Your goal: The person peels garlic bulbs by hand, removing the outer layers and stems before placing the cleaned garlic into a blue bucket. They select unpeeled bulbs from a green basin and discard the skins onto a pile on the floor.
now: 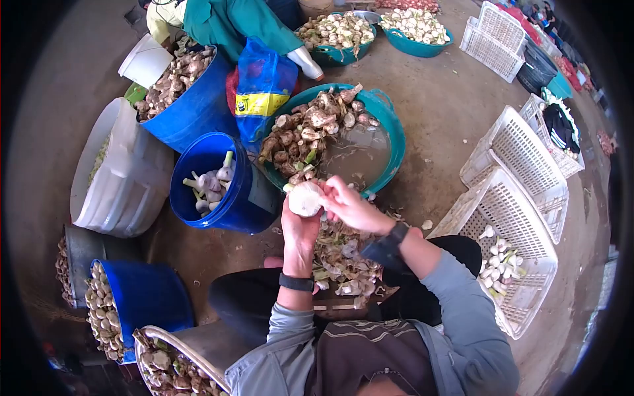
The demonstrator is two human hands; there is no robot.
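Note:
A large, pale garlic bulb (305, 199) rests in my left hand (300, 230), its fingers wrapped round it from below. My right hand (351, 206) is closed, with bent fingers and thumb pinching at the bulb's right side; whether loose skin is between them is hidden. Just beyond both hands stands a green tub (394, 142) with soil-stained garlic bulbs (317, 125) heaped on its left side. Below my hands, between my legs, lies a pile of garlic skins and trimmings (347, 261).
Left of my hands, a blue bucket (254, 198) holds several cleaned bulbs. White plastic crates (535, 264) stand on the right, the nearest with cleaned garlic inside. Blue barrels (198, 109) and a white tub (132, 185) crowd the left. A person in green trousers (228, 26) is at the top.

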